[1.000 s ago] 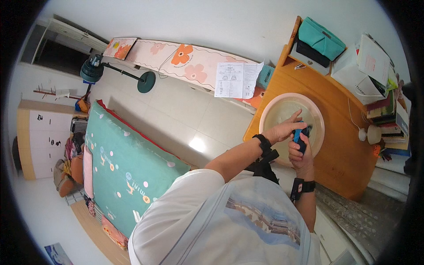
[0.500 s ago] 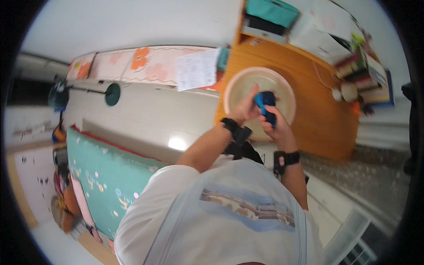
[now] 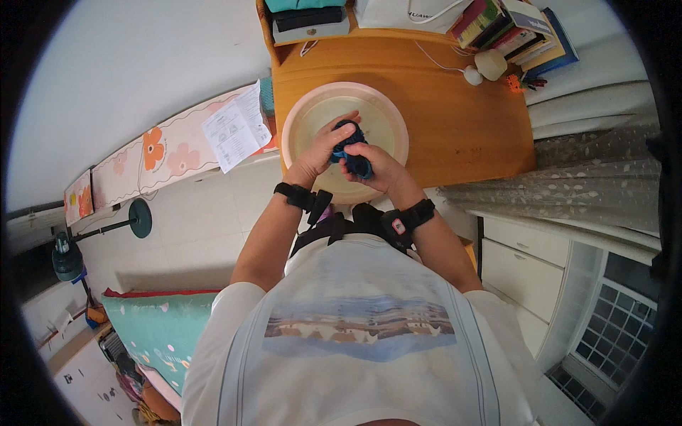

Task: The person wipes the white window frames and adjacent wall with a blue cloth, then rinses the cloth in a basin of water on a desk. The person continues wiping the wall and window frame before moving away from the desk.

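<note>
A bunched dark blue cloth (image 3: 361, 167) with lighter blue parts is gripped between my two hands, over a round pale pink basin (image 3: 346, 89). My left hand (image 3: 323, 148) is closed round the cloth's upper left end. Closed on the lower right end is my right hand (image 3: 379, 167), its thumb lying across the top. The cloth's exact kind cannot be told, since fingers hide much of it. Pale, slightly cloudy liquid seems to be in the basin below.
The basin stands on a wooden desk (image 3: 455, 135). Behind it are a white paper bag (image 3: 398, 14), books (image 3: 504, 32) and a small white lamp-like object (image 3: 490, 64) with a cable. Left lie paper sheets (image 3: 236, 129) on a flowered cover; grey curtains (image 3: 597, 167) hang right.
The whole view has swung, so desk and basin now appear further left. Both hands still hold the cloth, which now looks more tightly bunched between them.
</note>
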### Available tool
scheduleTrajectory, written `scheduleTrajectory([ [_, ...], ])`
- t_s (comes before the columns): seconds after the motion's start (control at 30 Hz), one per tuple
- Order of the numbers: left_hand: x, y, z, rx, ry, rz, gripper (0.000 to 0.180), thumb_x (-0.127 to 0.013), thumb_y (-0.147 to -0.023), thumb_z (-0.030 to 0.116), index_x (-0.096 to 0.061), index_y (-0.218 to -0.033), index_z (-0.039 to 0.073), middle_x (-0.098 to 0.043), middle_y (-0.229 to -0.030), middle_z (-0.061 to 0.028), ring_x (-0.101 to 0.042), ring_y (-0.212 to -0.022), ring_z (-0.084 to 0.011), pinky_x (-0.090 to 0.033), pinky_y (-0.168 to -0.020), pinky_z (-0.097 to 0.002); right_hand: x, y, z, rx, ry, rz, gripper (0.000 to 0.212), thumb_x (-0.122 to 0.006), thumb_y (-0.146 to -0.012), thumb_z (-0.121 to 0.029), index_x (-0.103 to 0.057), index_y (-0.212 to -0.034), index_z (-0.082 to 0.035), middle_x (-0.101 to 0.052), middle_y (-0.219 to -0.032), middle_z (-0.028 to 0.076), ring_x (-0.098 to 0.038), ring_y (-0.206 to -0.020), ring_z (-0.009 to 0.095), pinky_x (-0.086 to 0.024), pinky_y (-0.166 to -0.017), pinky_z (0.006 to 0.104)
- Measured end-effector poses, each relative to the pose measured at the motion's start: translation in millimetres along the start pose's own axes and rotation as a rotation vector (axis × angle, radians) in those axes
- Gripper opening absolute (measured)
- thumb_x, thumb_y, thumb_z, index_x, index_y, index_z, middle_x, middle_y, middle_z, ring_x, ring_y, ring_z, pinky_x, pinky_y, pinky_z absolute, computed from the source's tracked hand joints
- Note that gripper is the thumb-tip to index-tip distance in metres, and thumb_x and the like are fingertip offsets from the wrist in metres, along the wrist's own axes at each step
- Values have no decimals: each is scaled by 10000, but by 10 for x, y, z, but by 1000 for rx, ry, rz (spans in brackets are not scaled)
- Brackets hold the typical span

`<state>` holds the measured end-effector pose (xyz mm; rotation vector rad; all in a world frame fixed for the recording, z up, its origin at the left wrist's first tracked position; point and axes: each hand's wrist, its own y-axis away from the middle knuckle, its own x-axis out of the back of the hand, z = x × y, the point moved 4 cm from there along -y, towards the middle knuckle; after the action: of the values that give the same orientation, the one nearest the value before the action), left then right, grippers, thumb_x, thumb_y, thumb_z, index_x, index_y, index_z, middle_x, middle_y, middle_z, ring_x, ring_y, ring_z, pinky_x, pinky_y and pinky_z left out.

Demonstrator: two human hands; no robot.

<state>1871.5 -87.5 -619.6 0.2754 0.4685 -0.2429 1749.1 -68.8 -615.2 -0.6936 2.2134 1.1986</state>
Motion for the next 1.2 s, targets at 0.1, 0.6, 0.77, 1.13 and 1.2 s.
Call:
scheduleTrajectory([
  [0.1,19,-17,88,-123,375,-100,462,-654,-920,252,-558,-1331,65,-607,-1197,-174,-576,-1172,-320,-467,-1014,-431,-170,-44,-11,-97,-118,-141,275,-676,-889,-228,-601,-1083,-48,-660,-871,68,-669,-742,188,-573,-680,286],
  [0.6,142,30,162,49,155,60,243,-630,-950,273,-580,-893,42,-599,-816,-48,-606,-714,-151,-526,-641,-306,-235,-49,61,7,204,-133,244,-728,-837,-134,-571,-1018,-86,-580,-866,8,-549,-660,95,-413,-508,244],
  [0.77,202,-160,-65,43,-287,388,415,-527,-992,320,-588,-795,-41,-587,-619,-129,-606,-600,-228,-496,-587,-368,-11,-300,177,47,599,262,235,-755,-771,-208,-616,-899,-68,-589,-740,32,-571,-603,138,-430,-512,277],
  [1.13,431,-179,-563,15,-784,634,433,-455,-1004,293,-631,-870,-79,-627,-789,-306,-609,-757,-461,-479,-699,-502,282,-575,378,462,1447,569,230,-676,-832,-189,-642,-889,31,-680,-894,247,-661,-883,410,-518,-737,447],
  [1.2,432,-177,-540,14,-842,656,432,-458,-1003,294,-627,-868,-81,-622,-800,-316,-605,-775,-465,-480,-702,-499,247,-547,370,399,1465,616,282,-689,-834,-222,-627,-923,39,-671,-893,263,-655,-885,417,-523,-744,450],
])
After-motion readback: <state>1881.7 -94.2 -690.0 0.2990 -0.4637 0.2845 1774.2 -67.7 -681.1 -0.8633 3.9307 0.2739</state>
